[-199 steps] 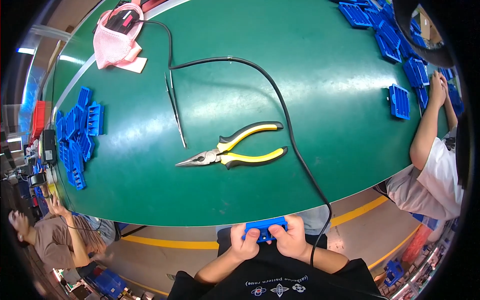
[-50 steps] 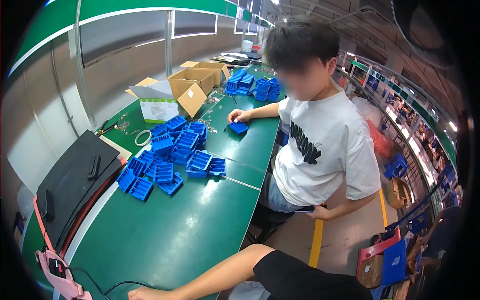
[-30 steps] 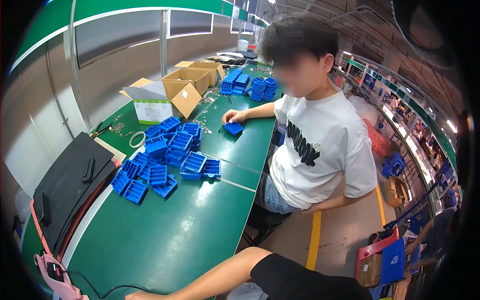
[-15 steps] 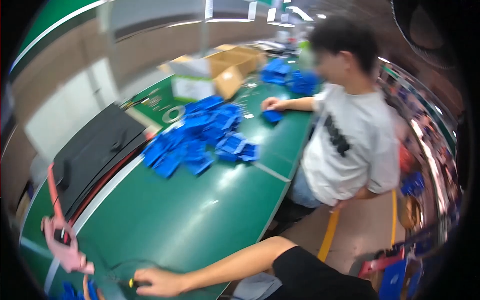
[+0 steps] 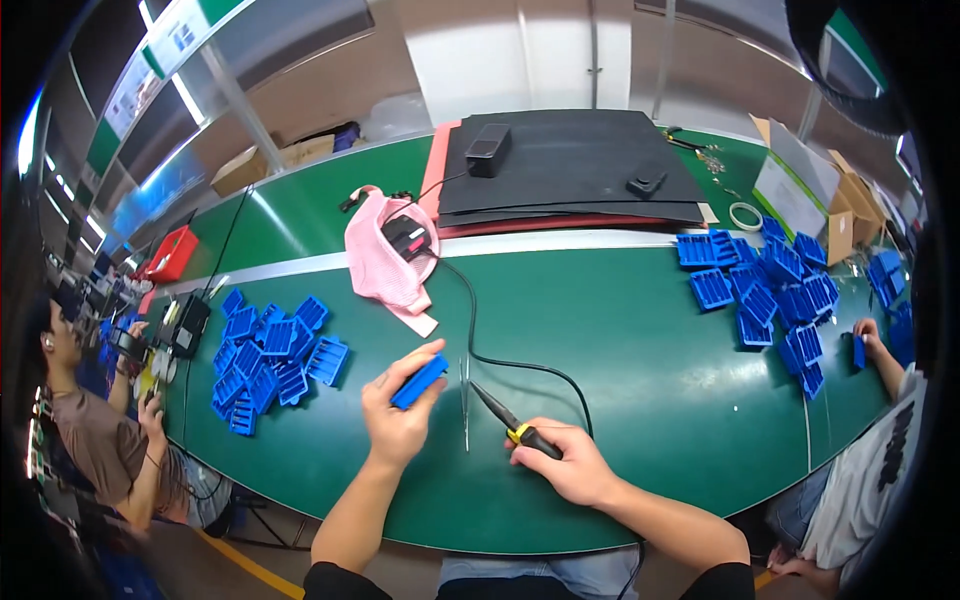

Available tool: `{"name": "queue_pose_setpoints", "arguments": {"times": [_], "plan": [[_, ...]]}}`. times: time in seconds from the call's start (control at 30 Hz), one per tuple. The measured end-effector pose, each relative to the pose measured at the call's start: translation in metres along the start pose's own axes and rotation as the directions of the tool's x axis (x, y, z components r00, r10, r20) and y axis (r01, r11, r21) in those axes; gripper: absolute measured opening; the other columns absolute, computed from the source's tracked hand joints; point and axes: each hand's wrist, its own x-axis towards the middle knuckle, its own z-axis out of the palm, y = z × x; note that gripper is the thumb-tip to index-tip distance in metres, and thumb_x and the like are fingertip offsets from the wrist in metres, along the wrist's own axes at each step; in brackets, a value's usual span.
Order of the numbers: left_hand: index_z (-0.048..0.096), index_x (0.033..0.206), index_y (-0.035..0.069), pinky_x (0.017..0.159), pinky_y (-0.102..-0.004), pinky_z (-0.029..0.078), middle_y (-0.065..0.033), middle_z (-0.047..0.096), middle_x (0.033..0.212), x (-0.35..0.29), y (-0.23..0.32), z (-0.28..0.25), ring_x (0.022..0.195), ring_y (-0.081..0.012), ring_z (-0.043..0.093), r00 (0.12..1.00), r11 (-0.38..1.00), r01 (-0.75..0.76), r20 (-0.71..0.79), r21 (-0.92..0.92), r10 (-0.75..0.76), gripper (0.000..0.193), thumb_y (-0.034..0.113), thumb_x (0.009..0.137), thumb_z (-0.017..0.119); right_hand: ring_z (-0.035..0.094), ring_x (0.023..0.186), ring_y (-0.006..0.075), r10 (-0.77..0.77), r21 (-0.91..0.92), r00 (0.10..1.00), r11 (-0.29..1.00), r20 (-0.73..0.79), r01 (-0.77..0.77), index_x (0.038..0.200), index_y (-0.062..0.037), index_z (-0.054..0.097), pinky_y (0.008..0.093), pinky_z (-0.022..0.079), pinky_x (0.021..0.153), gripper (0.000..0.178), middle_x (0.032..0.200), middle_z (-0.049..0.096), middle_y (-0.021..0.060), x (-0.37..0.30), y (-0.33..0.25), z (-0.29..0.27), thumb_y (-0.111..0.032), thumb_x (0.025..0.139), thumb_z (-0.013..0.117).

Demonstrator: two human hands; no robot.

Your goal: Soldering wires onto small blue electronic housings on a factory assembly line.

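My left hand [image 5: 398,410] is closed around a small blue plastic tray [image 5: 420,381], held tilted above the green table. To its right, my right hand [image 5: 572,462] grips the black-and-yellow handle of a pen-shaped tool [image 5: 497,407] that looks like a soldering iron. Its dark tapered tip points up and left, toward the tray but apart from it. Between the hands lie thin, shiny wire-like strips [image 5: 466,412] on the table. A black cable [image 5: 520,364] curves from a pink cloth pouch [image 5: 385,262] down behind my right hand; where it ends is hidden.
Piles of blue trays lie left [image 5: 265,360] and right [image 5: 765,285]. Black sheets [image 5: 570,165] bearing a small black box [image 5: 488,150] are stacked at the back. Cardboard boxes [image 5: 855,210] stand far right. A co-worker sits at each side; the right one's hand [image 5: 872,338] holds a blue piece.
My view has swung from the right-hand co-worker to the table before me. My left hand now shows fully with a blue tray, and the tool in my right hand is raised in front of me.
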Motion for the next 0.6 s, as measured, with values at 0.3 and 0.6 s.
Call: {"name": "queue_pose_setpoints", "arguments": {"times": [0.3, 0.6], "plan": [[0.071, 0.105, 0.000, 0.090, -0.0337, 0.056, -0.0164, 0.074, 0.117, -0.0003, -0.0006, 0.0008, 0.104, -0.0262, 0.073, 0.996, 0.999, -0.053, 0.070, -0.009, 0.054, 0.029, -0.007, 0.077, 0.077, 0.064, 0.092, 0.0195, 0.038, -0.020, 0.999, 0.999, -0.011, -0.038, 0.103, 0.0034, 0.071, 0.0309, 0.049, 0.084, 0.020, 0.102, 0.068, 0.0101, -0.0015, 0.0017, 0.0027, -0.013, 0.093, 0.068], [0.071, 0.105, 0.001, 0.092, -0.0357, 0.055, -0.0165, 0.074, 0.116, -0.0007, -0.0002, 0.0041, 0.105, -0.0294, 0.072, 0.985, 0.993, -0.115, 0.128, 0.007, 0.114, 0.030, -0.007, 0.077, 0.076, 0.062, 0.088, 0.0182, -0.006, -0.042, 0.999, 0.999, -0.031, 0.004, 0.096, 0.0031, 0.070, 0.0303, 0.048, 0.080, 0.016, 0.097, 0.066, 0.0091, -0.0014, 0.0001, 0.0032, -0.012, 0.093, 0.067]]}}
